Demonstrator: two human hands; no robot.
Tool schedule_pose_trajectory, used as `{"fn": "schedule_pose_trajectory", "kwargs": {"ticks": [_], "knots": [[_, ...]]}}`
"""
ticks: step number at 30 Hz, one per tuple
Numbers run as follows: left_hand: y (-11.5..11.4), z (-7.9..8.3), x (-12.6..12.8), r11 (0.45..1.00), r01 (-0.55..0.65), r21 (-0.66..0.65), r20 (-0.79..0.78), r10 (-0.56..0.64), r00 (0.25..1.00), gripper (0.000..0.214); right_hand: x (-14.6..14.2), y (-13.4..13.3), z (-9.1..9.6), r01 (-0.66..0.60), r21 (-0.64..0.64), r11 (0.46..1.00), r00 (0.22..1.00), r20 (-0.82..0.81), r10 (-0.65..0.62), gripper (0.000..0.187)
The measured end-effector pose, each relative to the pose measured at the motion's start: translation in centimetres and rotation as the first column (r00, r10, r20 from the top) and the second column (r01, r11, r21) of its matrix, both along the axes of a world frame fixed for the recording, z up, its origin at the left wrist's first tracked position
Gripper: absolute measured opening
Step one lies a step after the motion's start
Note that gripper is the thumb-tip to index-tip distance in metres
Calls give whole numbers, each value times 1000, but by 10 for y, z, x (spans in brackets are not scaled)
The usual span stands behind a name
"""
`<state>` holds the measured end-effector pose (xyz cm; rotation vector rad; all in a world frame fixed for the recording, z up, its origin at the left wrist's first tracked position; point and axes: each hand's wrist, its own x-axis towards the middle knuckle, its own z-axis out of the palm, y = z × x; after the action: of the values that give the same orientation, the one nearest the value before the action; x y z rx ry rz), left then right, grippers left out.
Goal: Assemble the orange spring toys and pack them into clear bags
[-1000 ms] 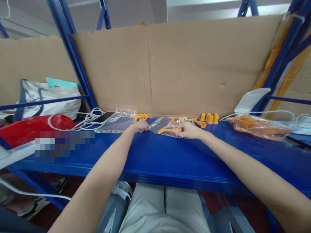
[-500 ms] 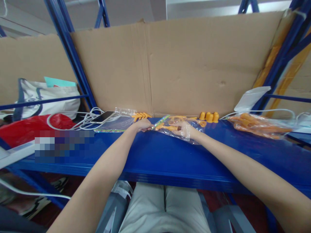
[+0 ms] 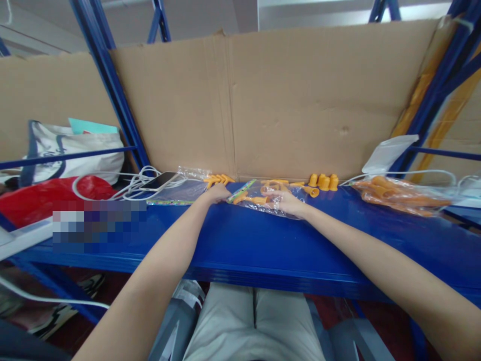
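Observation:
A clear plastic bag (image 3: 276, 211) with a colourful printed strip (image 3: 241, 191) along its left edge lies on the blue shelf, with orange plastic pieces (image 3: 257, 200) seen in it. My left hand (image 3: 220, 193) is closed at the near corner of that strip, pinching the bag's edge. At the bag's right part, my right hand (image 3: 288, 202) has its fingers closed on the plastic beside the orange pieces. Its fingertips are partly hidden by the shiny film. Behind and beside the bag lie more orange pieces, among them a cone-shaped one (image 3: 311, 191).
Orange cups (image 3: 323, 181) stand against the cardboard wall (image 3: 323, 105). Several orange sticks (image 3: 218, 179) lie left, next to another clear bag (image 3: 180, 193) and a phone (image 3: 161, 181). A filled bag of orange parts (image 3: 398, 194) sits right. White cables (image 3: 141, 181) and a red bag (image 3: 60, 195) occupy the left.
Both hands and the bag have shifted slightly left. The printed strip now lies further left, and the right hand has drawn a little toward the left with the film around it.

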<state>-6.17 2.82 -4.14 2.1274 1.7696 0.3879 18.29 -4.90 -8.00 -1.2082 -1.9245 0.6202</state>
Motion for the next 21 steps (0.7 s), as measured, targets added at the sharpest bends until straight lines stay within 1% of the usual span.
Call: {"fn": "schedule_pose_trajectory", "kwargs": {"ticks": [1, 2, 3, 4, 6, 9, 11, 13, 15, 17, 19, 21], "knots": [[0, 0, 1, 993, -37, 108, -49, 42, 998, 9, -1, -1, 0, -16, -29, 999, 999, -29, 15, 36], [0, 0, 2, 974, -71, 216, -76, 89, 993, 10, -2, -1, 0, -35, -62, 997, 998, -63, 32, 34], [0, -1, 4, 947, -93, 306, -78, 122, 990, 15, -3, -1, -1, -53, -97, 994, 994, -102, 43, 33], [0, -1, 6, 923, -89, 373, -55, 117, 992, 21, -4, -1, -2, -69, -132, 989, 988, -144, 49, 33], [-1, -5, 11, 888, -27, 459, -7, 34, 999, 30, -5, 0, -3, -91, -183, 979, 975, -219, 50, 33], [-3, -14, 22, 842, 181, 508, -21, -198, 980, 39, -6, 1, -4, -95, -194, 976, 964, -264, 41, 29], [-3, -21, 30, 830, 310, 464, -52, -324, 945, 47, -6, 1, -5, -83, -190, 978, 962, -271, 29, 25], [-4, -26, 38, 852, 381, 360, -78, -380, 922, 54, -6, 1, -5, -84, -200, 976, 957, -289, 23, 25], [-6, -26, 43, 884, 410, 227, -101, -397, 912, 57, -7, 1, -5, -90, -212, 973, 951, -309, 20, 27], [-7, -23, 44, 901, 422, 98, -123, -410, 904, 59, -7, 0, -5, -81, -206, 975, 951, -308, 14, 28], [-8, -18, 42, 904, 427, -3, -143, -423, 895, 59, -8, -1, -5, -60, -181, 982, 961, -275, 8, 29], [-7, -14, 39, 901, 428, -66, -163, -433, 886, 58, -9, -1, -4, -35, -138, 990, 978, -210, 5, 29]]}}
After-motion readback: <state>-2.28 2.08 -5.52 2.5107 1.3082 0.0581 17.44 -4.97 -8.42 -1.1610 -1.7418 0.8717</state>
